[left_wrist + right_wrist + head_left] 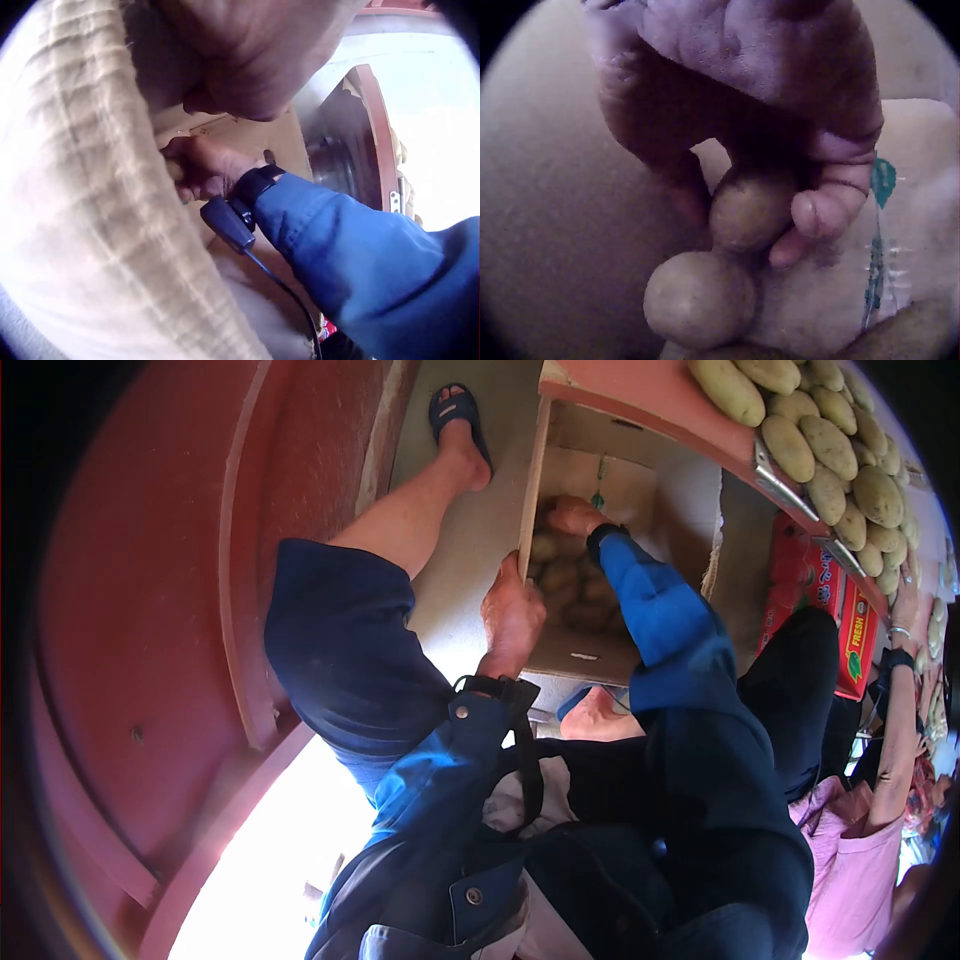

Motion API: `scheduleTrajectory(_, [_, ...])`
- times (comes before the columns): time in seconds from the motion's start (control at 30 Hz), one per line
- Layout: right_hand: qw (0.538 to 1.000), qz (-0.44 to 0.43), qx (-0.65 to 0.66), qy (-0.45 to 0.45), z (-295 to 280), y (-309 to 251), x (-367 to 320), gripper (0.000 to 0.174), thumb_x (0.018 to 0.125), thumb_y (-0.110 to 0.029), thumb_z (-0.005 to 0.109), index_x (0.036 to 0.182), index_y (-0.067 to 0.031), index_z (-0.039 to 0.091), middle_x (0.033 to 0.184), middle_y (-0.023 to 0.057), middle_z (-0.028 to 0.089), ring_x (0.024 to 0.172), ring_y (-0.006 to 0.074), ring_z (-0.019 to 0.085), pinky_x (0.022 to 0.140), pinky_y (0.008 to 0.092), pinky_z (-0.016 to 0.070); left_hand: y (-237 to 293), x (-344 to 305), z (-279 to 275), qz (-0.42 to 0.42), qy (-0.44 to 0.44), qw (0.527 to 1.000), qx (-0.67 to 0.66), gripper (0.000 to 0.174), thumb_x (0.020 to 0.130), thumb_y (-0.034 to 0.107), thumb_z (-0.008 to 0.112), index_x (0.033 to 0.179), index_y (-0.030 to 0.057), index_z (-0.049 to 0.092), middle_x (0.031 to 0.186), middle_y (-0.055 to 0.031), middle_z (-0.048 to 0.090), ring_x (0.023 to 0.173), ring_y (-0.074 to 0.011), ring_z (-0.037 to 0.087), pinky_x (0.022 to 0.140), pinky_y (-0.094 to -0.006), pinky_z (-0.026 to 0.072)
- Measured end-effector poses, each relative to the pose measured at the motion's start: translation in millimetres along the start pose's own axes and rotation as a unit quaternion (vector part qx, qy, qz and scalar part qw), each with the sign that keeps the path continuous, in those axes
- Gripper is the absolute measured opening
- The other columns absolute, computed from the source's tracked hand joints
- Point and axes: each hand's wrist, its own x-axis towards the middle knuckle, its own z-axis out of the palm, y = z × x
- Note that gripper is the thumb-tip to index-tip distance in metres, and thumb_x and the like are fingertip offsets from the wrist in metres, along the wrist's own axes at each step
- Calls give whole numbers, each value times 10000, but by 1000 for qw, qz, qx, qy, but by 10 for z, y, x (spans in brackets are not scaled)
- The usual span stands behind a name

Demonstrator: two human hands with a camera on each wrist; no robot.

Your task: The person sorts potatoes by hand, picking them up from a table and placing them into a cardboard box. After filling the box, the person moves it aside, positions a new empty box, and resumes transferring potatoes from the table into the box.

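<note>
My left hand (513, 612) grips the left wall of an open cardboard box (535, 480), its fingers curled at the top edge. In the left wrist view the corrugated wall (112, 150) fills much of the left side. My right hand (577, 517) reaches down inside the box, over a layer of potatoes (570, 585). Seen from the right wrist, its thumb and fingers close round a potato (754, 206). Just below that one lies a second, paler potato (700, 300). The box's inner wall carries a green leaf print (883, 182).
Many potatoes (825, 445) are piled on a red-edged stand at upper right. Below it stands a red carton (855, 640) marked FRESH. Another person's arm (895, 750) reaches up at the right. A red panel (150, 560) borders the left, beside my sandalled foot (458, 415).
</note>
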Motion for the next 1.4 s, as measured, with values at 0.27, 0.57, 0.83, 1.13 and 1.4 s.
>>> scheduleTrajectory(0.27, [981,1,26,-193,-823,-679,-934,346,796,-311,699,943,-4,752,955,122,729,747,252,704,621,401,600,115,-22,-95,-63,-13,996,-68,511,937,105,616,1430,60,489,1169,-292,677,1086,-491,646,913,-545,504])
scheduleTrajectory(0.57, [965,-125,-184,-136,-1763,-1513,-1989,347,766,-259,667,1044,-66,745,1007,157,734,966,344,688,830,454,530,-101,5,45,69,73,995,23,470,897,95,602,1364,92,541,1122,-272,693,1069,-480,653,908,-548,509])
scheduleTrajectory(0.83, [974,-219,-59,24,-2659,-1645,-2884,388,852,-309,647,1173,-91,647,1044,200,680,1016,396,642,861,474,503,-160,23,71,39,55,998,11,447,890,76,591,1334,118,553,1071,-258,711,1033,-478,669,882,-548,516])
scheduleTrajectory(1.13, [946,-146,89,275,-3307,-1334,-3346,386,873,-254,705,1215,-77,670,1088,135,689,1051,283,650,915,384,503,-90,-6,0,39,33,999,17,443,891,62,613,1331,66,562,1083,-258,714,1046,-457,674,903,-518,519])
scheduleTrajectory(1.4, [826,51,-92,554,-3522,-526,-3076,433,890,-250,714,1296,-110,658,1288,202,631,1190,393,610,983,471,510,-190,45,95,31,46,998,20,451,874,70,600,1320,108,548,1049,-252,717,1010,-471,679,857,-543,525])
